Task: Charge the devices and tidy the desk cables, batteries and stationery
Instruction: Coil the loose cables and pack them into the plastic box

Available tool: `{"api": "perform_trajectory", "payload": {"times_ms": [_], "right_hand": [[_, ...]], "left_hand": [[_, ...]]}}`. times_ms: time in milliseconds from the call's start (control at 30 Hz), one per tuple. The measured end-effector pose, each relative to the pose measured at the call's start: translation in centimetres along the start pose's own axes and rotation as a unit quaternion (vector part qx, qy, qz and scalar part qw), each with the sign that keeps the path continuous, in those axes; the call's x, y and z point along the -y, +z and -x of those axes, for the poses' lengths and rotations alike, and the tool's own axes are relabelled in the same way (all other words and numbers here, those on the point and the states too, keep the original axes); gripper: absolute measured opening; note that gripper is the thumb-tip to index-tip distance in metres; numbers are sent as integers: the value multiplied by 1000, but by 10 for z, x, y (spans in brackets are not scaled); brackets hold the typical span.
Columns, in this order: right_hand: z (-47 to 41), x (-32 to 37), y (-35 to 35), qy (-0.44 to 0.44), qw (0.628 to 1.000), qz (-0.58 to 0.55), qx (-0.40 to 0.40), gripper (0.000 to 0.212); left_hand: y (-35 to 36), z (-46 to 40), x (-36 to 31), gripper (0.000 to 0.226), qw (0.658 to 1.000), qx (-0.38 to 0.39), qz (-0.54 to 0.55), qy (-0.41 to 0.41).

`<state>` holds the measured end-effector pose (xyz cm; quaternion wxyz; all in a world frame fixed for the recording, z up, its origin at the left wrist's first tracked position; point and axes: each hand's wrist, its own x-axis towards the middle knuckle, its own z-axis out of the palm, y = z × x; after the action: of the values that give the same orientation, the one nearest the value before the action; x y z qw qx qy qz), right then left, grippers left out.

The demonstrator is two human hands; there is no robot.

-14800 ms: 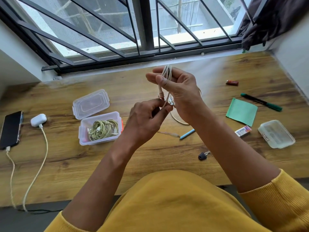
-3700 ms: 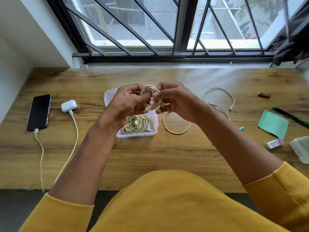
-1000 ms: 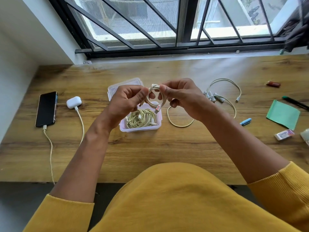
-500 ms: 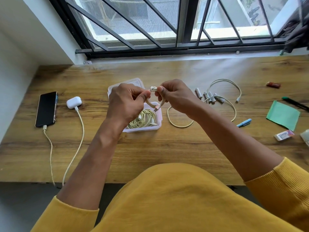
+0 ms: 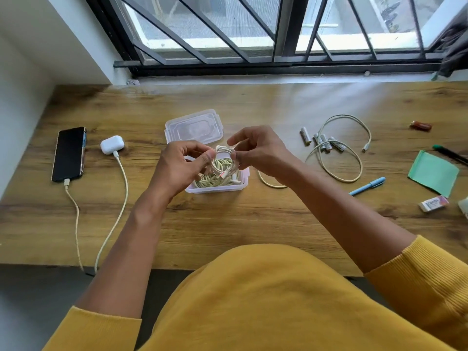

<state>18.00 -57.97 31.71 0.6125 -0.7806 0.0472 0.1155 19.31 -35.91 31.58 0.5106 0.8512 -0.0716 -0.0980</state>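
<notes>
Two hands: left hand [image 5: 177, 164] and right hand [image 5: 258, 150] share one small coiled cable [image 5: 226, 158], held just above the open box [image 5: 217, 184].
Coil to box: directly over it; the way in is straight down, and the coil's ring lies roughly flat, matching the green cables [image 5: 215, 177] already inside.
Nearer hand: both equally close, left on the coil's left edge, right on its right edge.
Left grip: thumb and fingertips pinch the coil's rim, other fingers curled.
Right grip: thumb and a lower finger pinch the coil; index finger lifted and spread away.
Plug ends: an orange-tipped connector hangs from the coil toward the box.
Lid [image 5: 194, 127]: lies on the bench behind the box, apart from it.
Loose cable [image 5: 336, 158]: on the bench to the right, beside the batteries [image 5: 323, 141].
Likely next: lower and release.
</notes>
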Motion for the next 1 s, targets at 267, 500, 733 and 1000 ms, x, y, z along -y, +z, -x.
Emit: {"api": "perform_trajectory", "payload": {"times_ms": [267,500,733,1000], "right_hand": [[-27,2,25,-3,999,46,-20,16],[-39,-7,22,-12,980,190,-51,23],[-32,-25,31,-60,939,332,-60,19],[-25,-41,28,-103,888,434,-110,11]], "left_hand": [[-17,-1,12,11,999,-25,15,-34],[9,-3,11,10,997,-32,44,-56],[23,-10,28,5,994,-45,-40,-90],[37,-16,28,15,989,-37,-107,-95]]}}
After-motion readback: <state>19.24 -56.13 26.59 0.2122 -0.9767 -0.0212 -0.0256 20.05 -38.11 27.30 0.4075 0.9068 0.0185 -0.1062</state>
